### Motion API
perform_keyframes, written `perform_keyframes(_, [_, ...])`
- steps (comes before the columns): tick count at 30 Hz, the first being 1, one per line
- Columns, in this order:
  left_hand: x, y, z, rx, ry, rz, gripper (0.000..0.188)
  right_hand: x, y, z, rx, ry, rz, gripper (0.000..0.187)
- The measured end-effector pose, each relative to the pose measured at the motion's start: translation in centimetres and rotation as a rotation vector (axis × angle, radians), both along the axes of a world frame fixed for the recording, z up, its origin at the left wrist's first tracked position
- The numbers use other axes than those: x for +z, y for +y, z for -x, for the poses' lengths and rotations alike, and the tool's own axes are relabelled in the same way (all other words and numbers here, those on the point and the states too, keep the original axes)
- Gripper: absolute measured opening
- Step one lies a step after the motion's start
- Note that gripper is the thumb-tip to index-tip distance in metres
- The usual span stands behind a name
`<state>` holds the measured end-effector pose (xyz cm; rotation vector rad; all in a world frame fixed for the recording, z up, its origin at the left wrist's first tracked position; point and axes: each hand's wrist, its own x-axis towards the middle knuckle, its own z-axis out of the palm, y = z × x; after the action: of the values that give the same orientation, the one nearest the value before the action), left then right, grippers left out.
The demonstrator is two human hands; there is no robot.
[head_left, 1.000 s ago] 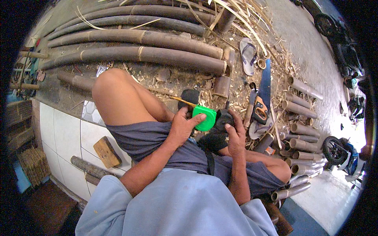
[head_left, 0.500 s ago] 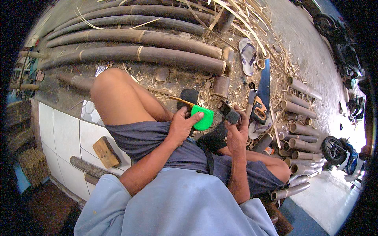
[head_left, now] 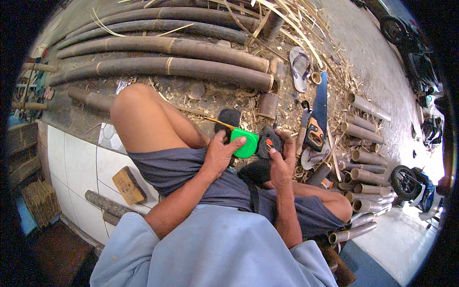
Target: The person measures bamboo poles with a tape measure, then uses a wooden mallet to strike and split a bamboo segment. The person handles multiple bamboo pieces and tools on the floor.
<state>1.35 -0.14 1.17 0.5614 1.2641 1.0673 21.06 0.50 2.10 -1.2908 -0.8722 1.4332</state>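
Over my lap, my left hand (head_left: 221, 152) grips a bright green tape measure (head_left: 244, 143), its thumb flat on the rounded case. A narrow yellowish strip (head_left: 221, 123) slants up and left from behind the case; I cannot tell whether it is the tape itself. Right beside it, my right hand (head_left: 283, 160) holds a black palm-sized tape measure (head_left: 264, 142) with an orange spot on its face. The thumb presses near that spot, and fingers curl over the far edge. The two cases nearly touch.
Long bamboo poles (head_left: 167, 65) lie across the far left. A handsaw (head_left: 319, 112), a sandal (head_left: 300, 69) and wood shavings are ahead to the right. Cut bamboo pieces (head_left: 368, 158) are stacked at right. A wooden block (head_left: 129, 185) sits on white tiles at left.
My right hand has turned the black tape measure so its face with the orange spot shows, and brought it left against the green one. My left hand has barely moved.
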Motion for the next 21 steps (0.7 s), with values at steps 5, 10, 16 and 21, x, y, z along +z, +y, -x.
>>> perform_keyframes(5, [-0.5,0.1,0.0,0.023,-0.12,0.032,0.044,0.8,0.0,0.7,0.064,-0.131,-0.04,0.078])
perform_keyframes(10, [-0.8,0.0,0.2,-0.002,-0.057,0.037,0.045,1.3,0.0,0.6,0.069,-0.001,0.021,0.079])
perform_keyframes(16, [-0.7,0.0,0.1,0.007,-0.067,0.001,0.045,1.6,0.3,0.6,0.158,-0.173,-0.021,0.075])
perform_keyframes(21, [-0.2,0.1,0.0,-0.005,-0.011,-0.026,0.043,1.6,0.5,0.7,0.114,-0.179,0.01,0.077])
